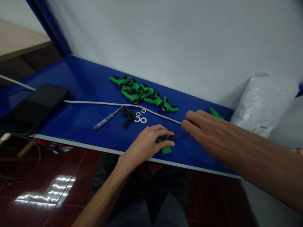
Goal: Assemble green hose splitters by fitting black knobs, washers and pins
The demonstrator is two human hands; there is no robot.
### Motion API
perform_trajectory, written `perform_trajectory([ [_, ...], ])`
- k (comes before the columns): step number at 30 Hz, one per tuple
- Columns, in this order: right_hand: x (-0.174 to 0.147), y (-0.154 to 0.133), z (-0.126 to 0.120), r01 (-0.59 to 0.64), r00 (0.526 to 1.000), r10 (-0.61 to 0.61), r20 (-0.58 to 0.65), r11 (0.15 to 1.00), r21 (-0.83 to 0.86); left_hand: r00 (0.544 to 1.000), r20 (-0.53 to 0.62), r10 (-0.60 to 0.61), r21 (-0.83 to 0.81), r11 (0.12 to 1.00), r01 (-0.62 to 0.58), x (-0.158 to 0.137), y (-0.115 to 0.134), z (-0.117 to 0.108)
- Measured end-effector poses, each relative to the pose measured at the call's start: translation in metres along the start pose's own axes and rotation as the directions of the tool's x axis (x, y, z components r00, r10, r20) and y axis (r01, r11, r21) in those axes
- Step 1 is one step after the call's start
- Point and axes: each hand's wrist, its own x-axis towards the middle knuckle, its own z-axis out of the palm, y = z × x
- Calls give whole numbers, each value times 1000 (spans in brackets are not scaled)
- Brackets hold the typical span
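Note:
My left hand [149, 138] is closed around a green plastic hose splitter [167, 150] with black parts, holding it against the blue tabletop near the front edge. In my right hand [197, 124] is a screwdriver [181, 135]; its thin metal shaft points left and its tip meets the black part of the splitter. The fingers hide the screwdriver's handle. Left of my hands lie black rubber rings [131, 116], white flat washers [143, 120] and small black O-rings [125, 125]. A second screwdriver [104, 122] with a clear handle rests beside them.
Several green hose splitters [133, 86] with black levers lie in a cluster by the wall. A white cable [94, 102] crosses the table. At the left is a black phone [40, 105]. A green piece [215, 113] and a clear plastic bag [264, 97] are at the right.

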Motion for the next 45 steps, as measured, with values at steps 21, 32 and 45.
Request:
perform_trajectory([
  [21, 4, -5, -11, 161, 980, -132, 150, 966, -204, 1000, -5, 23, -10, 1000, -23, 0, 1, 0],
  [32, 6, -8, -17, 246, 964, -210, 163, 938, -243, 1000, 4, 23, 8, 1000, -23, 0, 1, -2],
  [45, 6, -5, -13, 137, 980, -130, 152, 990, -37, 1000, 3, 9, 0, 1000, -9, 0, 1, -2],
])
